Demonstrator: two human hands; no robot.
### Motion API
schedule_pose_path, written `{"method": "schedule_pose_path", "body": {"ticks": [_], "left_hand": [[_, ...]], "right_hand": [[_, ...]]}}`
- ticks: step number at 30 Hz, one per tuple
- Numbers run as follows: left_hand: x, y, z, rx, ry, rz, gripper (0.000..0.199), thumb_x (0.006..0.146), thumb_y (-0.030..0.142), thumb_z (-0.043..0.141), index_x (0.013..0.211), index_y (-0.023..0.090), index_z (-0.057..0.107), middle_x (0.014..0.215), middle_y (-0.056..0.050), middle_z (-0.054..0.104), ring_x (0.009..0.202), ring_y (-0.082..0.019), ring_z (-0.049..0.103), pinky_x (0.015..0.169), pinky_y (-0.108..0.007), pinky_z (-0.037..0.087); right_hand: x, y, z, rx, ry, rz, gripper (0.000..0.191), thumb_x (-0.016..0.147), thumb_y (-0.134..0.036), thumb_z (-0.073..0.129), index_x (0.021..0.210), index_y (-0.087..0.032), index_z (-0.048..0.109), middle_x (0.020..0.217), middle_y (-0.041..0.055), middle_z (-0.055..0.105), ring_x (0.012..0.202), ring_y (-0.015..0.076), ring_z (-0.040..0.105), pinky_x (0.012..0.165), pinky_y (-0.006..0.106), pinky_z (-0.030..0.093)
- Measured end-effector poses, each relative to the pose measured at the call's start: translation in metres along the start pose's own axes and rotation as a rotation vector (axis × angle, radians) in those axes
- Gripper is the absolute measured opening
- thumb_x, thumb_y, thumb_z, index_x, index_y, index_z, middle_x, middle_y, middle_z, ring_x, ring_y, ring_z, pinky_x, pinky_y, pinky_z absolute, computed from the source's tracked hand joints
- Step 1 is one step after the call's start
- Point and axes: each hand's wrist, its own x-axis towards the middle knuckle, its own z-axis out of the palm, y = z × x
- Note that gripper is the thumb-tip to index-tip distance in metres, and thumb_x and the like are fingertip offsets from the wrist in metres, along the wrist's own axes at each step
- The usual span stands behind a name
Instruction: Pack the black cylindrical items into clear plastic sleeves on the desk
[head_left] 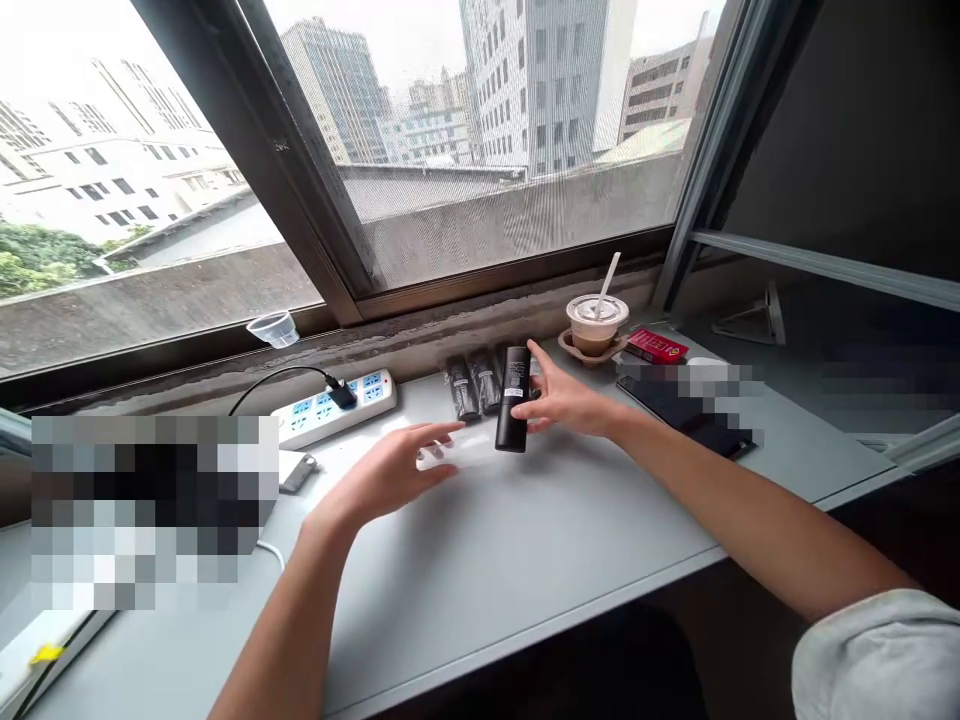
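Observation:
My right hand (570, 400) is spread open, its fingertips right beside a black remote control (513, 398) with a small white label. That remote lies lengthwise, pointing away from me, on the grey desk (480, 580). My left hand (382, 472) reaches in from the near side, open, its fingers over a whitish translucent plastic piece (450, 450). Behind the remote lie two dark items in clear plastic sleeves (463, 388), (486, 382), side by side.
A white power strip (334, 408) with a black plug sits by the window, and a plastic cup (274, 328) stands on the ledge. Further right are a drink cup with a straw (597, 325), a red box (657, 346) and a dark phone-like slab (679, 415). Blurred patches hide some things.

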Motion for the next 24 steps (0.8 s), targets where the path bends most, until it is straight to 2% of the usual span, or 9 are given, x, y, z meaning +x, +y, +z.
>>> {"method": "schedule_pose_path", "body": {"ticks": [4,7,10,13,16,20,24], "left_hand": [[0.001,0.018,0.001,-0.119,-0.031,-0.017,0.058,0.094,0.048,0.069,0.149,0.037,0.055,0.123,-0.005,0.072,0.106,-0.024,0.069,0.082,-0.033,0.058],[0.002,0.029,0.008,-0.187,-0.064,0.008,0.058,0.096,0.05,0.065,0.151,0.038,0.052,0.137,-0.006,0.066,0.116,-0.025,0.066,0.081,-0.031,0.058],[0.003,0.033,0.014,-0.194,-0.055,0.032,0.063,0.097,0.051,0.063,0.156,0.04,0.044,0.153,-0.007,0.053,0.121,-0.025,0.063,0.083,-0.031,0.058],[0.004,0.034,0.018,-0.178,-0.031,0.055,0.066,0.098,0.05,0.063,0.158,0.04,0.041,0.158,-0.008,0.047,0.122,-0.026,0.061,0.092,-0.034,0.056],[0.007,0.034,0.02,-0.224,-0.004,0.049,0.061,0.098,0.051,0.063,0.155,0.037,0.048,0.155,-0.009,0.05,0.116,-0.026,0.064,0.089,-0.033,0.055],[0.017,0.031,0.028,-0.418,0.085,-0.005,0.048,0.099,0.052,0.06,0.141,0.028,0.063,0.136,-0.01,0.067,0.114,-0.026,0.066,0.086,-0.033,0.054],[0.027,0.023,0.037,-0.639,0.17,-0.176,0.056,0.092,0.058,0.067,0.133,0.02,0.067,0.116,-0.013,0.075,0.104,-0.028,0.069,0.079,-0.035,0.053]], "right_hand": [[0.007,0.003,0.002,-0.002,0.172,-0.073,0.137,0.068,-0.02,0.094,0.166,-0.029,-0.002,0.132,0.0152,0.064,0.113,0.0288,0.07,0.087,0.046,0.066],[0.015,0.01,0.002,0.031,0.257,-0.124,0.137,0.065,-0.022,0.096,0.165,-0.024,0.002,0.126,0.0161,0.067,0.112,0.0319,0.071,0.088,0.048,0.066],[0.016,0.016,0.004,0.011,0.247,-0.133,0.141,0.064,-0.027,0.098,0.166,-0.02,-0.001,0.121,0.0157,0.07,0.112,0.0329,0.072,0.094,0.049,0.063],[0.013,0.018,0.009,-0.047,0.15,-0.148,0.15,0.064,-0.03,0.099,0.165,-0.02,-0.011,0.122,0.0142,0.071,0.114,0.0307,0.071,0.101,0.048,0.058],[0.011,0.02,0.01,-0.055,0.08,-0.186,0.148,0.066,-0.028,0.097,0.164,-0.022,-0.014,0.125,0.0141,0.07,0.108,0.0285,0.073,0.097,0.046,0.06],[0.013,0.02,0.008,-0.138,0.098,-0.231,0.125,0.069,-0.025,0.094,0.161,-0.022,0.009,0.106,0.0075,0.074,0.099,0.0258,0.074,0.094,0.046,0.059],[0.013,0.018,0.008,-0.154,0.059,-0.265,0.1,0.075,-0.027,0.09,0.15,-0.023,0.025,0.095,0.0036,0.075,0.09,0.0233,0.074,0.089,0.042,0.058]]}}
